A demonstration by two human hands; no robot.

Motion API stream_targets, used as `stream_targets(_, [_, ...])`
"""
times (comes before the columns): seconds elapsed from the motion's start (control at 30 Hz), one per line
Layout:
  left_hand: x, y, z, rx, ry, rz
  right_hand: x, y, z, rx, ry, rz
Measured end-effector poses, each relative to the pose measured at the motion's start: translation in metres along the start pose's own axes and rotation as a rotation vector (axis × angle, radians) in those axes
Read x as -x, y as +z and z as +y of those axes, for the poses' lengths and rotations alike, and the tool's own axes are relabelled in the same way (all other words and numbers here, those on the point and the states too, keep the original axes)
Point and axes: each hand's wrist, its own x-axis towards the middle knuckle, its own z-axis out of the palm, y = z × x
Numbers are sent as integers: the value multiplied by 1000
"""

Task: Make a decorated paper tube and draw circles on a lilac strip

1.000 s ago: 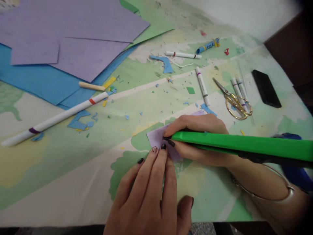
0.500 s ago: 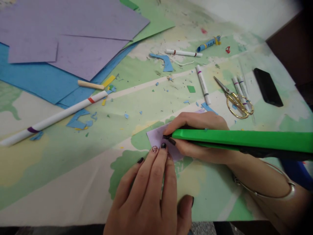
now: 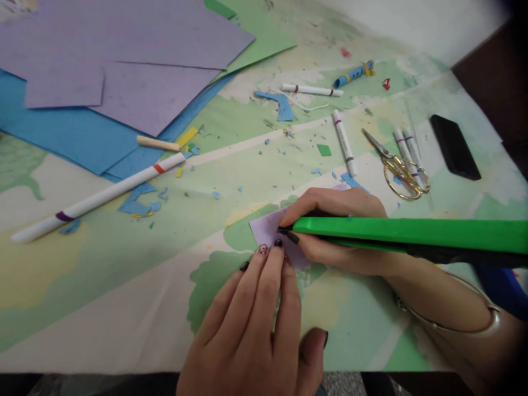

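Observation:
My left hand [image 3: 249, 324] lies flat with its fingers stretched forward, their tips pressing on a small piece of purple paper [image 3: 263, 226] on the table. My right hand [image 3: 338, 203] is closed around a long bright green tool [image 3: 412, 234], gripped like a pen. This tool reaches back over the hand to the right edge of the view, and its kind is unclear. Its front end points at the purple paper, just ahead of my left fingertips. The tip is hidden by my dark-nailed thumb and index finger. Part of the paper lies under both hands.
Sheets of purple card [image 3: 136, 33] and blue card [image 3: 82, 140] overlap at upper left. A long white stick with coloured bands [image 3: 107, 195] lies below them. Gold-handled scissors [image 3: 398, 170], white markers [image 3: 344, 143], a black phone [image 3: 455, 147] and scattered paper scraps are beyond my right hand.
The view has shifted slightly, so the things on the table appear a little further right. Both hands keep nearly the same pose on the purple paper.

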Motion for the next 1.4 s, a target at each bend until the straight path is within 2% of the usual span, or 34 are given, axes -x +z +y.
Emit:
stream_targets(0.13, [-1,0,-1,1,3,-17,1,1,0,-5,-27,7])
stream_targets(0.33, [-2,-1,-7,6,27,-30,4,6,-5,22,-65,92])
stream_targets(0.53, [-3,-2,-13,2,68,-29,5,6,-5,20,-52,84])
stream_targets(1.07, [-1,-4,-13,25,65,-57,6,6,-2,20,-53,97])
stream_targets(1.23, [-4,-10,-32,156,92,-57,6,1,-1,-9,0,162])
stream_targets(1.33, [-8,-19,-50,289,155,-176,7,-3,-2,-21,11,254])
stream_targets(1.4, [-10,-26,-59,296,210,-228,8,-4,-1,-29,7,327])
